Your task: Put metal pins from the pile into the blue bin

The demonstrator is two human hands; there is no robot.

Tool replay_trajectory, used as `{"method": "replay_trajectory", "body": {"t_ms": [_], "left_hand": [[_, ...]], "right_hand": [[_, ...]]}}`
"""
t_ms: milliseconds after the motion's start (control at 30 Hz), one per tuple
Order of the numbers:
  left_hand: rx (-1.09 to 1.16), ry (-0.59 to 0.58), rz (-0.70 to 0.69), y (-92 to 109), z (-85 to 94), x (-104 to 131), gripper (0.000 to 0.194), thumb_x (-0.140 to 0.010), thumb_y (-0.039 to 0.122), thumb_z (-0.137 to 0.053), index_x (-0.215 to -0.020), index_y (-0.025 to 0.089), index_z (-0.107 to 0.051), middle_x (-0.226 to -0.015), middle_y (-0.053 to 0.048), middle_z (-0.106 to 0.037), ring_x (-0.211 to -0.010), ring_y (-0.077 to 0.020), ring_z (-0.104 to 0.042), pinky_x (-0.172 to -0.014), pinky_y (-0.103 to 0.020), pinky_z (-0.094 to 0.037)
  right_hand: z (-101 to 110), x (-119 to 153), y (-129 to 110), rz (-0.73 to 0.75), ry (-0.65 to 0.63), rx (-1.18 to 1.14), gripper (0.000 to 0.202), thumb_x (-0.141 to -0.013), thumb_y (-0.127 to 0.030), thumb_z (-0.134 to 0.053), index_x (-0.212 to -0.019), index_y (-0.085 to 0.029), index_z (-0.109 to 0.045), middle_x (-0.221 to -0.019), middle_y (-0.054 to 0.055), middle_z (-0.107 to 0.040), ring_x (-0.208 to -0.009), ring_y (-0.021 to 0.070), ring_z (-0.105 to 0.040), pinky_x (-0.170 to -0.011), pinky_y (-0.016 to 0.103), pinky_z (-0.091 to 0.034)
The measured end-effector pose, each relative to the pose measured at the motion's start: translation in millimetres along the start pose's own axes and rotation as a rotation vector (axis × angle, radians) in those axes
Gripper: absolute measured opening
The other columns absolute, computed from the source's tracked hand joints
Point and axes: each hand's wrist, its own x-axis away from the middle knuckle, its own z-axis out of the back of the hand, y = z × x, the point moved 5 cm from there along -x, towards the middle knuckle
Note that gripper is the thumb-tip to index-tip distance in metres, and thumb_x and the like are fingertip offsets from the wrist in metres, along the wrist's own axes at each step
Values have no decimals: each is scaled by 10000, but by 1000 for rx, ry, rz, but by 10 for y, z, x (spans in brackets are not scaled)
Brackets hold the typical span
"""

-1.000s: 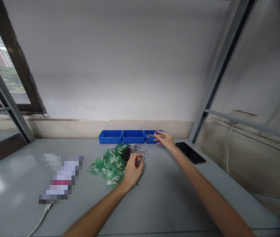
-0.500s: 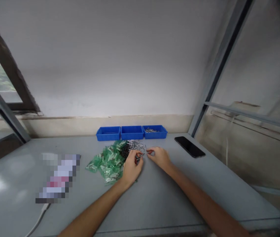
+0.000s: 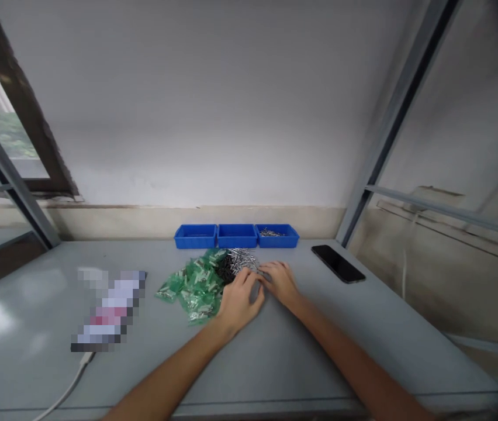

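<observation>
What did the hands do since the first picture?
The right hand left the rightmost blue tray, moving back and left to beside the left hand, near the silver pieces. I can't tell whether they hold anything. The tray, green bags and black phone stayed put.

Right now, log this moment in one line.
left hand, right hand: by silver pieces | bags: left of them | right bin: silver pieces

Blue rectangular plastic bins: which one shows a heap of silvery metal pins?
The rightmost bin, nearest the black phone; the left bin and middle bin show no heap.
</observation>
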Motion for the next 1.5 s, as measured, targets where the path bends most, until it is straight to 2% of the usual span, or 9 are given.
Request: {"method": "replay_trajectory", "body": {"t_ms": [200, 367, 533, 667, 800, 1000, 1100, 1267, 1500], "left_hand": [[-10, 7, -64, 145, -6, 29, 189, -810, 176, -503, -973, 249, -563, -945, -34, -579, -860, -175, -572, -717, -260, -473], [153, 96, 81, 57, 27, 13, 143, -795, 148, -504, -876, 236, -583, -883, -13, -576, -774, -151, -564, -666, -242, -445], [261, 197, 174, -58, 16, -15, 105, -792, 139, -495, -795, 204, -577, -751, 2, -529, -621, -124, -481, -595, -236, -397], [276, 207, 192, -114, 9, -29, 95, -791, 139, -504, -805, 196, -579, -764, 1, -522, -608, -117, -470, -575, -228, -388], [281, 216, 183, -122, 23, -23, 107, -787, 139, -512, -829, 201, -587, -827, -5, -514, -593, -106, -456, -565, -226, -383], [299, 202, 167, -96, 7, -13, 116, -776, 118, -510, -806, 200, -586, -810, -2, -511, -601, -109, -460, -568, -224, -380], [315, 218, 181, -109, 13, -16, 108, -777, 120, -512, -802, 192, -589, -809, -6, -513, -612, -111, -469, -569, -224, -384], [355, 258, 216, -164, 20, -26, 91, -782, 132, -508, -799, 174, -587, -815, -16, -521, -614, -109, -489, -569, -224, -401], [405, 245, 237, -191, -2, -34, 78, -784, 149, -525, -807, 172, -596, -827, -15, -533, -631, -107, -509, -572, -216, -413]], "right_hand": [[60, 10, 4, -41, 20, -66, 154, -813, -264, -562, -868, -245, -705, -924, 47, -710, -893, 199, -596, -789, 320, -343], [60, 17, 50, -122, 72, -163, 215, -787, -337, -596, -946, -228, -692, -989, 55, -699, -930, 208, -602, -810, 299, -387], [32, 13, 24, -103, 18, -125, 202, -805, -289, -574, -955, -234, -697, -955, 54, -709, -925, 222, -606, -821, 332, -381], [54, 6, 28, -101, 25, -174, 186, -799, -294, -580, -927, -246, -705, -934, 42, -716, -901, 222, -616, -803, 332, -400], [65, 7, 53, -117, 55, -344, 191, -762, -280, -614, -925, -240, -705, -901, 45, -718, -831, 200, -641, -762, 298, -448], [-31, 20, 99, -188, 87, -502, 240, -721, -238, -642, -955, -200, -681, -884, 52, -708, -764, 182, -646, -712, 285, -486], [-61, 31, 88, -165, 82, -599, 279, -719, -182, -626, -996, -172, -654, -876, 59, -697, -751, 166, -644, -719, 277, -493], [-57, 56, 78, -134, 110, -604, 281, -733, -141, -584, -1008, -168, -638, -967, 71, -673, -741, 157, -633, -738, 295, -493], [-42, 25, 110, -232, 108, -695, 283, -734, -177, -604, -1012, -194, -649, -875, 54, -702, -746, 175, -643, -739, 315, -502]]}}
